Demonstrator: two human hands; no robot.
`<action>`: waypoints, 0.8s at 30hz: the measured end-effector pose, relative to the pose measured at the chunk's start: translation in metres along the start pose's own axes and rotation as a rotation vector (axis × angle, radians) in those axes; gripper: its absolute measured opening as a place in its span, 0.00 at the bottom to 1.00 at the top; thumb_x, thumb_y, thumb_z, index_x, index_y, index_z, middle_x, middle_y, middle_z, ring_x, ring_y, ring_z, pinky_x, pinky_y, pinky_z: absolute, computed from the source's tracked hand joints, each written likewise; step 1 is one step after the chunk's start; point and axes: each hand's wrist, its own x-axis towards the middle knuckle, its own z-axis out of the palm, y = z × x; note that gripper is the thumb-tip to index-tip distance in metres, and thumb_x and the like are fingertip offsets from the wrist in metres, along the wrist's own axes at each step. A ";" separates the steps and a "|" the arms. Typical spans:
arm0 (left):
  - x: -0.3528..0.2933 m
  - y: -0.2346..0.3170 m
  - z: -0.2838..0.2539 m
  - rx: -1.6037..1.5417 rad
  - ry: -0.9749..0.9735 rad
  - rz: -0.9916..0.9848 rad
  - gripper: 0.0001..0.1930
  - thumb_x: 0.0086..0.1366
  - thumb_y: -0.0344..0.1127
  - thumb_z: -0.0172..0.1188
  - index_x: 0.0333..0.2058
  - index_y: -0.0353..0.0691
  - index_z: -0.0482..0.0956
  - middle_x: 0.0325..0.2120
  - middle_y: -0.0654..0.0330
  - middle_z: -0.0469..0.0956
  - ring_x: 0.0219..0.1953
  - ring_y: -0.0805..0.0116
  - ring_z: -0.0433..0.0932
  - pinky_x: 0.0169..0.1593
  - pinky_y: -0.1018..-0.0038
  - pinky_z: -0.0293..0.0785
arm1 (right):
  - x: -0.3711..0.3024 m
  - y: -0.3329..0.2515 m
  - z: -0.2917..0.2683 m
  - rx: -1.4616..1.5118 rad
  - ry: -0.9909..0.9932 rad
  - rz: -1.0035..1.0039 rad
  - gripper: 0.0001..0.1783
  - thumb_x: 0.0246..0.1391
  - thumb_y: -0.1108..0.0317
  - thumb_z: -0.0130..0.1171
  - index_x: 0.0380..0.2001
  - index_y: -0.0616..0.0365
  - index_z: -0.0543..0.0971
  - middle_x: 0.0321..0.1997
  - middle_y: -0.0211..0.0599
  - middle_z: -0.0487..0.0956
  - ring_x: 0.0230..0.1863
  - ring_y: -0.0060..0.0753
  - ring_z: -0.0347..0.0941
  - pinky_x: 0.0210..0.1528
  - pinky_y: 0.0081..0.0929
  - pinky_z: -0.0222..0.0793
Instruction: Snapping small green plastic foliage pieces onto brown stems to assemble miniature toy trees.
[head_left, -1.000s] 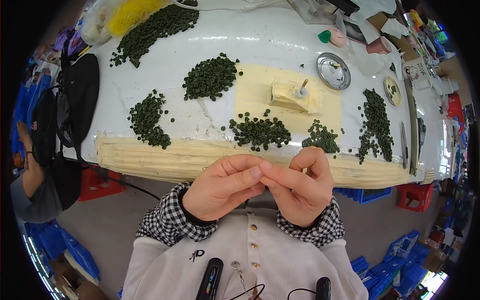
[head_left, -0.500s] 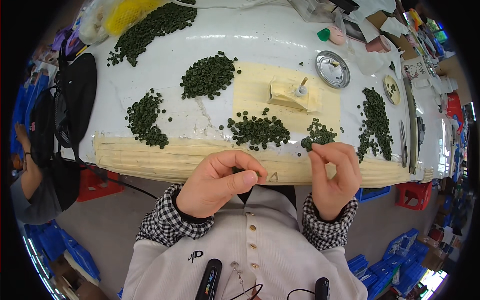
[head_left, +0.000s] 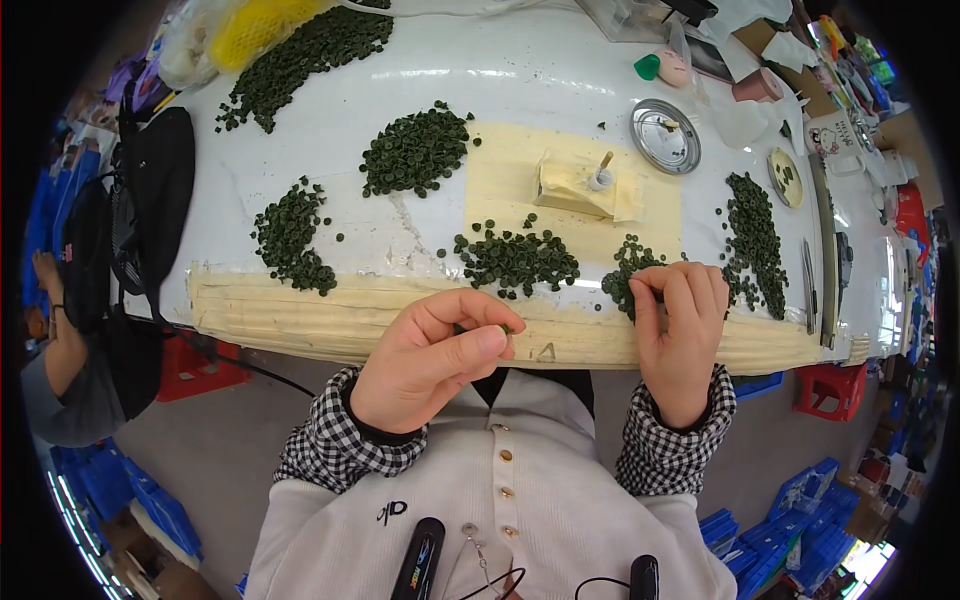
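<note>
On the left of the desk (head_left: pixel 470 85): a loose pile (head_left: pixel 293 238) of small dark green pieces, well apart from both hands.
Back heap (head_left: pixel 415 150): more green pieces, farther back and also out of the way.
Left hand (head_left: pixel 425 365): at the front edge, thumb and forefinger pinched on a green piece (head_left: pixel 505 329), mostly hidden; a light, steady grip near the tips should leave its free side reachable.
Front pile (head_left: pixel 518 262): just beyond the left hand; a raised wrist would avoid sweeping pieces over the taped edge (head_left: pixel 300 315).
Yellow block (head_left: pixel 575 195): behind the front pile, a short stick (head_left: pixel 606 160) standing in it, apart from the fingers.
Small pile (head_left: pixel 632 258): at the right fingertips, partly covered; lifting one piece from the loose margin is probably cleaner than digging in the middle.
Right hand (head_left: pixel 685 330): thumb and forefinger narrowed together; whether they hold anything, I cannot tell. Slow, small movements look wise, since such pieces may skid.
Right pile (head_left: pixel 755 240): near the knuckles; best not brushed, lest the piles mix.
</note>
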 end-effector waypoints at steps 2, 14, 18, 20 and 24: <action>0.000 0.001 0.001 0.011 0.020 -0.003 0.09 0.63 0.30 0.54 0.41 0.34 0.74 0.30 0.64 0.76 0.26 0.85 0.65 0.29 0.87 0.60 | -0.002 0.002 0.001 0.043 0.026 0.006 0.08 0.40 0.79 0.61 0.27 0.60 0.75 0.25 0.35 0.72 0.30 0.38 0.66 0.35 0.31 0.60; 0.003 0.001 -0.001 -0.030 0.043 0.010 0.09 0.63 0.29 0.54 0.42 0.35 0.74 0.30 0.64 0.76 0.25 0.85 0.64 0.28 0.87 0.60 | -0.006 0.001 0.002 0.151 0.128 -0.012 0.12 0.35 0.86 0.61 0.27 0.63 0.77 0.25 0.38 0.76 0.27 0.37 0.70 0.28 0.27 0.66; 0.003 0.000 -0.001 -0.045 0.043 0.010 0.09 0.63 0.29 0.54 0.42 0.35 0.74 0.30 0.63 0.77 0.24 0.85 0.62 0.27 0.87 0.58 | -0.007 0.002 0.004 0.214 0.153 0.029 0.13 0.34 0.86 0.61 0.28 0.63 0.77 0.24 0.38 0.76 0.27 0.37 0.71 0.29 0.26 0.66; 0.003 0.001 -0.002 -0.053 0.043 0.012 0.09 0.63 0.29 0.54 0.42 0.35 0.74 0.30 0.63 0.77 0.24 0.85 0.62 0.27 0.87 0.58 | -0.007 0.001 0.005 0.230 0.166 0.051 0.12 0.35 0.86 0.61 0.28 0.63 0.77 0.24 0.38 0.76 0.26 0.36 0.71 0.28 0.26 0.66; 0.003 0.000 -0.002 -0.050 0.054 0.015 0.09 0.63 0.29 0.54 0.42 0.35 0.74 0.30 0.63 0.77 0.24 0.85 0.62 0.27 0.87 0.59 | -0.007 0.001 0.005 0.210 0.183 0.036 0.11 0.36 0.86 0.61 0.27 0.63 0.77 0.24 0.38 0.76 0.25 0.36 0.70 0.28 0.25 0.66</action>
